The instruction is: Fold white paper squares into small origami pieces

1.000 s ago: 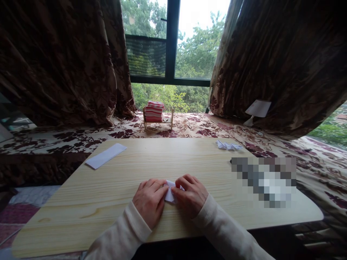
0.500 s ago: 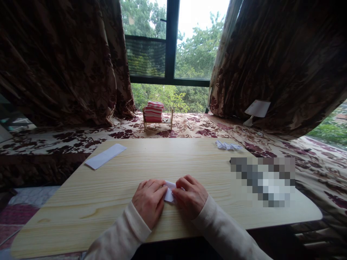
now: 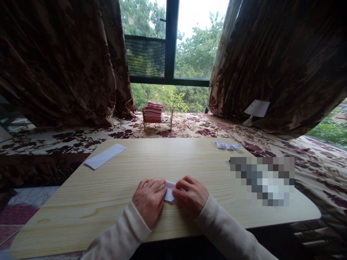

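Observation:
A small folded white paper piece (image 3: pixel 170 193) lies on the light wooden table (image 3: pixel 114 202) near its front edge. My left hand (image 3: pixel 149 200) presses on its left side with curled fingers. My right hand (image 3: pixel 191 195) pinches its right side, fingers bent over it. Most of the paper is hidden between the two hands. Both sleeves are cream coloured.
A white paper strip (image 3: pixel 105 156) lies at the table's far left. Several small folded white pieces (image 3: pixel 228 146) sit at the far right. A blurred patch covers the right side of the table. A small wooden rack with striped cloth (image 3: pixel 154 112) stands by the window. Dark curtains hang on both sides.
Both hands stay on the paper; fingers shift only slightly. The view drifts a little.

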`<state>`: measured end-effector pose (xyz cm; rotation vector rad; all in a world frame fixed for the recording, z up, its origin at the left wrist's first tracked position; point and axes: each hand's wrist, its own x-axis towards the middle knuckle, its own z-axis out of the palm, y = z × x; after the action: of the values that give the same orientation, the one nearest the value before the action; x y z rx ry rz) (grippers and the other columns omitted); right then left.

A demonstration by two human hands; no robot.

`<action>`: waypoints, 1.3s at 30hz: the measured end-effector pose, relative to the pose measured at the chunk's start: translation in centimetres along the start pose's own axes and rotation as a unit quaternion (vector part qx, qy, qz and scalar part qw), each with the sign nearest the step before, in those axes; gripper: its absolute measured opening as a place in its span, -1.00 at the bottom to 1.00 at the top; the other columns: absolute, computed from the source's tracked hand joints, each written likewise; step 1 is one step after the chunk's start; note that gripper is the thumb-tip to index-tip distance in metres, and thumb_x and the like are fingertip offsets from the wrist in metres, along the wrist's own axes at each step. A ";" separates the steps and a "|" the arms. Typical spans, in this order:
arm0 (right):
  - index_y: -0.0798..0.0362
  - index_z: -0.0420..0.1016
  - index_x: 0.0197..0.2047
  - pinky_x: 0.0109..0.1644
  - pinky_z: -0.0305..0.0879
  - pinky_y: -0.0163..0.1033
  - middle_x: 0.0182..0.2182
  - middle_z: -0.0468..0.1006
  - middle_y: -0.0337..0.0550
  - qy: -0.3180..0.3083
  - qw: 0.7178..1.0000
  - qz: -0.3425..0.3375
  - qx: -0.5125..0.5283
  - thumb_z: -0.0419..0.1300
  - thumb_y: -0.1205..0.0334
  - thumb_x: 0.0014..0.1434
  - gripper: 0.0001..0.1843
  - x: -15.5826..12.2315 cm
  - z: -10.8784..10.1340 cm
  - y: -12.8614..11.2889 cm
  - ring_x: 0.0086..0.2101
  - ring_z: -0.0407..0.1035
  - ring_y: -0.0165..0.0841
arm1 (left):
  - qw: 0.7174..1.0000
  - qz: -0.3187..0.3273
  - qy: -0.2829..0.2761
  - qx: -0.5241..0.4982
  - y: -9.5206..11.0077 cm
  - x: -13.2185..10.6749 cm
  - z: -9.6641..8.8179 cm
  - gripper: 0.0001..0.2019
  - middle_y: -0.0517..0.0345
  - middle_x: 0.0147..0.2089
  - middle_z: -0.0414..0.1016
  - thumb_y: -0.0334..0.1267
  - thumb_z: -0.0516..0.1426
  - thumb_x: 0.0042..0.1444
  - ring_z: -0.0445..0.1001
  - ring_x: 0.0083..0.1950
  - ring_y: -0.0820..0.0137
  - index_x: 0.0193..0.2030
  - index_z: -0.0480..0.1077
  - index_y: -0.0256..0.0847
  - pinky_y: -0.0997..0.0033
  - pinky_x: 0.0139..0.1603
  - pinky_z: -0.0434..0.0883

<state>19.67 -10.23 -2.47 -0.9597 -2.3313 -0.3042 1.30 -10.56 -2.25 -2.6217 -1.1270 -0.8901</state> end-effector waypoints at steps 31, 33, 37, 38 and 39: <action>0.07 0.42 -0.19 -0.21 0.10 -0.23 -0.18 0.46 -0.12 -0.027 0.995 -0.064 -0.072 0.05 0.39 0.13 -0.81 -2.0 -1.7 -0.6 -0.14 0.21 -0.29 | 0.998 0.039 -0.037 0.013 -0.2 0.1 -0.1 -0.76 0.17 -0.09 0.48 -0.41 0.01 0.02 0.36 -0.07 0.31 -0.19 0.38 -0.11 0.08 0.08 0.04; 0.06 0.39 -0.12 -0.20 0.10 -0.24 -0.17 0.46 -0.12 -0.045 0.997 -0.041 -0.051 0.04 0.35 0.14 -0.77 -2.3 -2.1 -1.0 -0.17 0.23 -0.32 | 0.999 0.038 -0.033 0.014 -0.1 0.1 -0.1 -0.76 0.19 -0.10 0.48 -0.41 0.02 0.00 0.37 -0.07 0.32 -0.20 0.38 -0.10 0.10 0.07 0.04; 0.10 0.29 0.02 -0.24 0.11 -0.21 -0.27 0.47 -0.08 -0.116 0.990 0.036 -0.072 0.03 0.32 0.15 -0.66 -1.4 -2.0 -1.4 -0.29 0.24 -0.29 | 0.999 0.043 0.001 0.015 -0.3 0.1 0.4 -0.80 0.23 -0.13 0.50 -0.37 -0.02 0.08 0.38 -0.10 0.35 -0.22 0.38 -0.09 0.12 0.05 0.05; 0.11 0.30 0.01 -0.28 0.11 -0.20 -0.30 0.46 -0.07 -0.137 0.986 0.043 -0.088 0.03 0.31 0.15 -0.67 -0.9 -1.8 -1.5 -0.31 0.24 -0.28 | 0.999 0.046 0.002 0.015 -0.3 0.1 0.4 -0.80 0.23 -0.13 0.50 -0.36 -0.03 0.10 0.38 -0.10 0.35 -0.21 0.38 -0.10 0.12 0.05 0.05; 0.10 0.33 -0.02 -0.29 0.11 -0.19 -0.30 0.44 -0.06 -0.160 0.980 0.060 -0.103 0.04 0.30 0.14 -0.69 -0.4 -1.6 -1.6 -0.31 0.23 -0.26 | 0.999 0.049 0.000 0.015 -0.4 0.0 0.5 -0.79 0.23 -0.12 0.50 -0.34 -0.03 0.11 0.38 -0.10 0.35 -0.18 0.37 -0.10 0.12 0.05 0.05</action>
<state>19.47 -12.28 -1.42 -1.3309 -2.5513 -0.3698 1.28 -10.06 -2.67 -2.6276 -0.9949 -0.8473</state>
